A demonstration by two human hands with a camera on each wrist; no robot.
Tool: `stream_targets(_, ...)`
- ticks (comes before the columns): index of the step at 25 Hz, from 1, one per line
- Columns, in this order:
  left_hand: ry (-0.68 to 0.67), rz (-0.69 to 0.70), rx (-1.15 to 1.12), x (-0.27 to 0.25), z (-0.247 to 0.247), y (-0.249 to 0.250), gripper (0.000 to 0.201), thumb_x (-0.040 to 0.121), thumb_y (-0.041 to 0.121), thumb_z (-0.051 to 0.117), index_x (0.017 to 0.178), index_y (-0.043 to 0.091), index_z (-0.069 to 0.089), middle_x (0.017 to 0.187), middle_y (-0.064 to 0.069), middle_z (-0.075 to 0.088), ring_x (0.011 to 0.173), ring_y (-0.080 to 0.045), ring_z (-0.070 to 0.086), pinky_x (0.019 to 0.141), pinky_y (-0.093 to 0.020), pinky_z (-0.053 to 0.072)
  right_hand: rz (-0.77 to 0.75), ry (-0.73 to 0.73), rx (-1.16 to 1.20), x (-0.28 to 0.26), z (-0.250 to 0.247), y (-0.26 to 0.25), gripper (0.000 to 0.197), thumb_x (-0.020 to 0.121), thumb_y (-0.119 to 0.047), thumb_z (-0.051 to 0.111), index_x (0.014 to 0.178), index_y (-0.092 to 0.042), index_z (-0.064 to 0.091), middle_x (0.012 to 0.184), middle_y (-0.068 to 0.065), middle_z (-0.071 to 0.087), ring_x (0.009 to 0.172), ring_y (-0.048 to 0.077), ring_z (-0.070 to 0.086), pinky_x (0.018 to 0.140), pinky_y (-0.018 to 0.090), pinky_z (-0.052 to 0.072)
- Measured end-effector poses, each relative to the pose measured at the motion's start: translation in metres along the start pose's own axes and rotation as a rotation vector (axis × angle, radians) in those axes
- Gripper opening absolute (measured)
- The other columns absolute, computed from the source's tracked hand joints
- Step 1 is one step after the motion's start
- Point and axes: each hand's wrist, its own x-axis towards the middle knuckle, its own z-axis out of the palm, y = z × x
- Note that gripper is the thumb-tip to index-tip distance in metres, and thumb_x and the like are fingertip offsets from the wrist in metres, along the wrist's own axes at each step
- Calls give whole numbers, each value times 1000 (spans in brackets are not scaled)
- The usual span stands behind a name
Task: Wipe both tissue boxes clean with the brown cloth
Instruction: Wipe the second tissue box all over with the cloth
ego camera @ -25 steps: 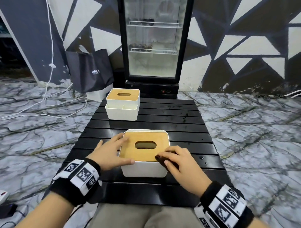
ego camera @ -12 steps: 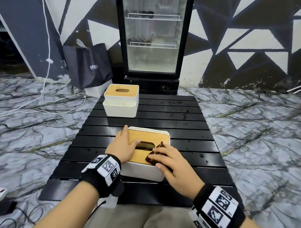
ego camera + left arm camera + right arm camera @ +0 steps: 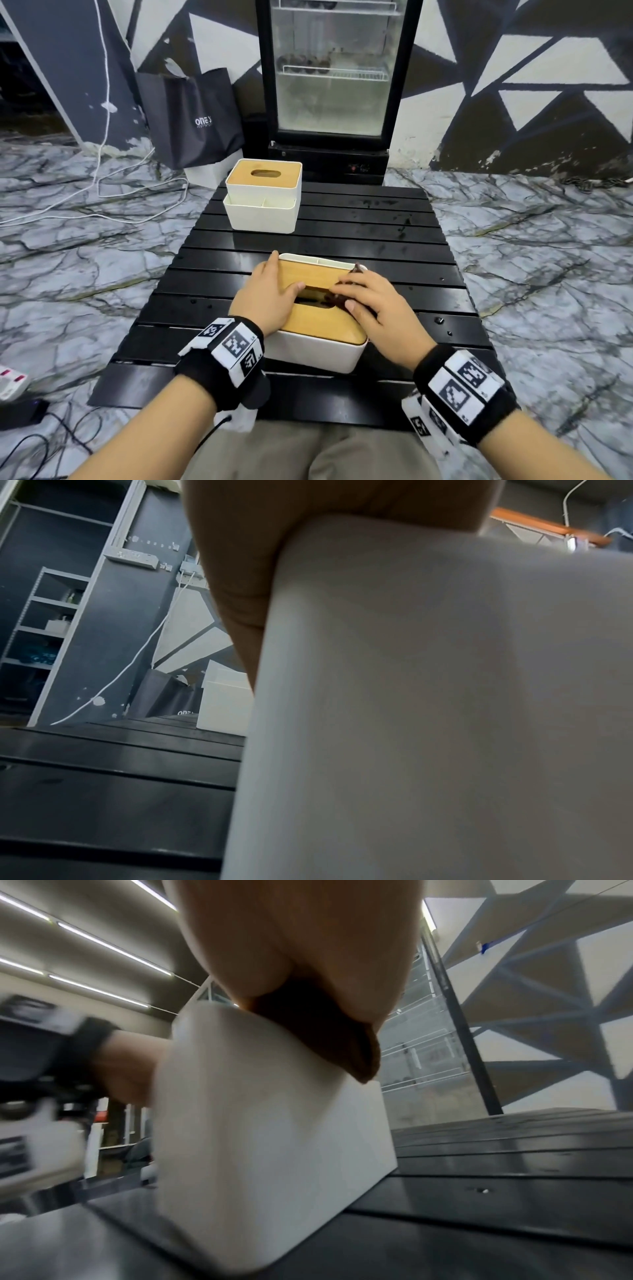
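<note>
The near tissue box (image 3: 318,346), white with a bamboo lid, stands on the black slatted table (image 3: 376,240). My left hand (image 3: 281,277) lies against its left side, fingers straight along the edge and thumb on the lid. My right hand (image 3: 346,294) presses the brown cloth (image 3: 334,301) onto the lid beside the slot. In the right wrist view the cloth (image 3: 325,1031) is pinched between thumb and fingers at the top edge of the box (image 3: 274,1137). The left wrist view shows my palm (image 3: 246,574) against the box wall (image 3: 428,696). The second tissue box (image 3: 263,195) stands at the far left of the table.
A glass-door fridge (image 3: 329,68) stands right behind the table, with a black bag (image 3: 195,116) to its left. White cables (image 3: 102,192) run over the marble floor. A socket strip (image 3: 10,380) lies at the lower left. My lap is at the table's near edge.
My right hand has slid the cloth from the lid's front right corner up toward the slot. My left hand has shifted farther along the box's left side.
</note>
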Motion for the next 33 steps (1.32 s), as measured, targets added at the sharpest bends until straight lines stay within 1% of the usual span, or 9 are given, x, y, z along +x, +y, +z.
stream_targets(4, -8, 2, 9, 1, 0, 0, 73, 93, 47, 44, 150, 19, 9, 153, -5, 24, 133, -28, 37, 102, -39, 36, -56, -47, 7, -31, 5, -14, 34, 90, -34, 37, 117, -34, 58, 124, -20, 48, 125, 3, 33, 108, 17, 20)
stream_targets(7, -29, 12, 25, 2, -1, 0, 72, 93, 48, 44, 150, 20, 9, 154, -4, 23, 133, -28, 39, 102, -38, 37, -68, -81, 13, -24, 0, -9, 33, 91, -35, 36, 117, -35, 58, 123, -22, 47, 121, 1, 37, 106, 27, 28)
stream_targets(11, -34, 26, 37, 1, -2, -1, 73, 94, 48, 43, 150, 19, 8, 155, -3, 22, 133, -28, 39, 102, -38, 37, -51, -40, -17, 0, -3, 7, 34, 89, -35, 37, 115, -33, 60, 119, -19, 49, 117, 5, 42, 103, 36, 33)
stream_targets(13, -32, 29, 36, 1, -2, -1, 72, 94, 48, 43, 150, 19, 8, 155, -3, 22, 133, -27, 39, 102, -37, 37, -15, -11, -36, 10, -5, 13, 33, 90, -32, 38, 114, -32, 60, 117, -19, 49, 118, 7, 42, 104, 34, 32)
stream_targets(17, -43, 34, 51, 1, -2, -1, 72, 94, 48, 42, 151, 19, 8, 155, -2, 21, 132, -27, 41, 101, -37, 38, 90, -3, -5, 20, -5, 8, 29, 92, -16, 48, 114, -30, 61, 116, -18, 48, 113, 6, 38, 100, 23, 26)
stream_targets(20, -68, 39, 32, 0, -4, -2, 75, 92, 50, 44, 151, 20, 8, 156, -1, 19, 134, -26, 37, 103, -37, 35, 125, 23, -25, 17, -5, -1, 28, 91, -14, 49, 110, -28, 63, 115, -13, 53, 110, 9, 39, 96, 21, 26)
stream_targets(25, 118, 117, 230, -27, -6, 4, 77, 86, 62, 42, 149, 27, 14, 159, -2, 2, 144, -22, 14, 114, -46, 17, 215, 111, -118, 10, 4, -16, 25, 92, -21, 48, 110, -29, 62, 114, -11, 54, 105, 14, 40, 87, 23, 33)
stream_targets(29, 71, 98, 31, -57, 11, 4, 76, 87, 54, 51, 148, 33, 12, 158, -1, -14, 146, -21, -5, 116, -51, 5, 333, 211, -238, -1, 9, -26, 23, 91, -26, 48, 109, -31, 61, 108, -10, 52, 92, 15, 35, 81, 29, 40)
stream_targets(33, 33, 62, -102, -41, -1, -10, 77, 84, 45, 61, 147, 33, 19, 159, -4, -6, 146, -22, 0, 117, -51, 6, 259, 208, -139, -26, 6, -33, 24, 88, -29, 50, 108, -30, 63, 100, -14, 49, 89, 16, 38, 82, 20, 31)
